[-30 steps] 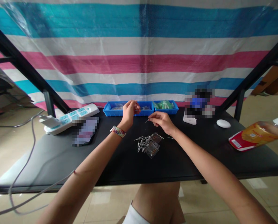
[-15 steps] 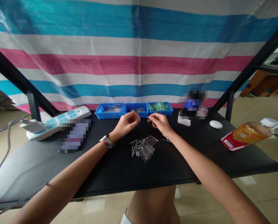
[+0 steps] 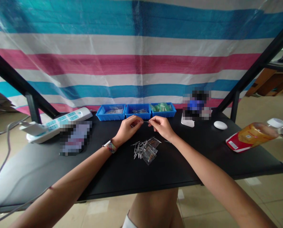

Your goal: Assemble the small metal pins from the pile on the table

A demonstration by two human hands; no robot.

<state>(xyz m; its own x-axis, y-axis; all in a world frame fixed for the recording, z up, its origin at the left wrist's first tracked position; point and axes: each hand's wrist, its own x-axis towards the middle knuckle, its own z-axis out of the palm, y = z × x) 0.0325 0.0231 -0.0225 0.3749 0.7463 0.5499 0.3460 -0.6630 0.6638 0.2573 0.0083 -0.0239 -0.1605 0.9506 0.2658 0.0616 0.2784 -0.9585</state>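
Note:
A thin metal pin (image 3: 145,121) spans the small gap between my two hands, above the table. My left hand (image 3: 130,127) pinches its left end with fingertips closed; my right hand (image 3: 161,127) pinches the right end, fingers curled. Exactly what kind of pin it is cannot be made out at this size. Below the hands lies a loose pile of slim silvery pins (image 3: 139,149). Against the pile rest small clear plastic bags (image 3: 149,155) with brass-coloured pieces inside. One or more stray pins (image 3: 167,141) lie by my right wrist.
Three blue bins stand at the back: the left bin (image 3: 110,117) holds clear bags, the middle bin (image 3: 138,116) metal pins, the right bin (image 3: 164,114) green packets. A power strip (image 3: 60,122) lies left. A white oval object (image 3: 220,125) and a tilted bottle (image 3: 253,136) are right.
Both hands have come slightly closer together and a little lower, the pin still between them. My left hand has turned somewhat, its back showing more. The pile and bins look the same.

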